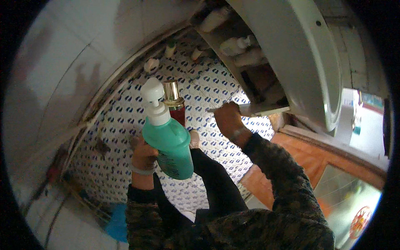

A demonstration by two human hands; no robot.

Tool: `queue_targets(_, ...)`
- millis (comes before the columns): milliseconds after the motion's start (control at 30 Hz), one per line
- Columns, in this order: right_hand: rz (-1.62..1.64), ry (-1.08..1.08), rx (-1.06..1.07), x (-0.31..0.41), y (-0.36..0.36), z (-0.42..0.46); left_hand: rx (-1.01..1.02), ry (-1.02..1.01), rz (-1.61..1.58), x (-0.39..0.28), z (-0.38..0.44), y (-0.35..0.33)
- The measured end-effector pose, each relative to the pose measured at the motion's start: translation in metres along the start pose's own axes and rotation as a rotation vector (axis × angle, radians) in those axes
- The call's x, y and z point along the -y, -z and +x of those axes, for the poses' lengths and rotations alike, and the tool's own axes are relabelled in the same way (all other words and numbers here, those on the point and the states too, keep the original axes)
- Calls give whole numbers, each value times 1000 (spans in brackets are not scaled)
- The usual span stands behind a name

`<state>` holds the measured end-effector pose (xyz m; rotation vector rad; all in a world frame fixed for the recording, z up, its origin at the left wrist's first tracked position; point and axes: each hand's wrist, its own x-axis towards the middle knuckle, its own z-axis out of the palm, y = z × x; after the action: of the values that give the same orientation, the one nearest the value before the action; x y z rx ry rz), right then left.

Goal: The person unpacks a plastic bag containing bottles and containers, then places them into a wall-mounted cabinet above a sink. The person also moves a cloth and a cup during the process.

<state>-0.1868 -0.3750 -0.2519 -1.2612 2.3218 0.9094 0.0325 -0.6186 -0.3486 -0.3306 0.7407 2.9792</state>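
Observation:
My left hand (144, 153) grips a green plastic pump bottle (168, 147) with a white pump head (153, 90). Printing covers part of its side. Right behind it stands a dark red bottle (177, 115) with a shiny gold cap (171, 90); its lower part is hidden, and I cannot tell what supports it. At the cabinet under the washbasin, my right hand (227, 117) is closed around the free edge of a swung-out door (265, 111). Inside the dim cabinet lie a pale bottle (232, 47) and other items too dark to make out.
A white washbasin (293, 62) juts out above the cabinet. Along the tiled wall (72, 68), several small containers, one a white tub (151, 65), stand on the footprint-patterned floor (212, 81). A blue object (117, 222) is at lower left. A wooden door with a glass pane (340, 187) stands right.

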Motion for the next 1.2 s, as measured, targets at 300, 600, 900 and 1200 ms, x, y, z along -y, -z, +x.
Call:
queue_targets(300, 67, -247, -53, 38, -21, -80, 225, 19, 187, 9, 165, 32)
queue_targets(600, -75, -307, -139, 59, -51, -112, 141, 18, 158, 59, 269, 62)
queue_targets(900, -57, -504, -203, 68, -69, -126, 358, -10, 341, 59, 312, 51)
queue_targets(1200, 323, -793, -419, 98, -85, -77, 184, -132, 334, 37, 301, 62)
